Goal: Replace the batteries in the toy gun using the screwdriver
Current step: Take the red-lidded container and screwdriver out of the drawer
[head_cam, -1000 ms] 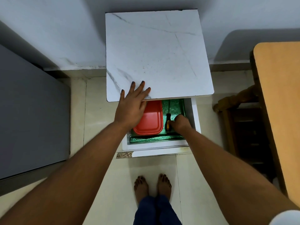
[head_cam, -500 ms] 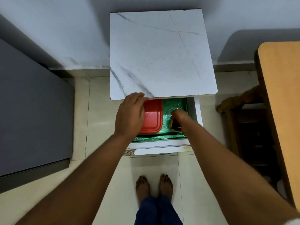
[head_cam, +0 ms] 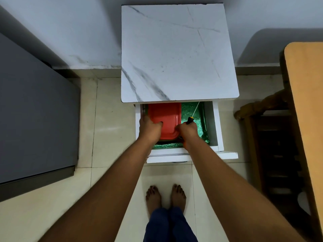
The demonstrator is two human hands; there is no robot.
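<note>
Head view: drawer (head_cam: 214,130) open under worktop (head_cam: 178,53).
Left grip (head_cam: 150,127): curled on red box (head_cam: 165,117), 9 o'clock edge (to lift).
Right grip (head_cam: 187,131): wrapped round screwdriver (head_cam: 190,120), also touching box.

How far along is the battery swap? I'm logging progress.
Early. Done: the drawer is open. In hand: the right hand grips the screwdriver, and the left hand holds the red box in the drawer. Left: no toy gun or batteries show, so unscrewing and swapping are all ahead.

head-worn view, looking steeply down, drawer (head_cam: 216,130) near
</note>
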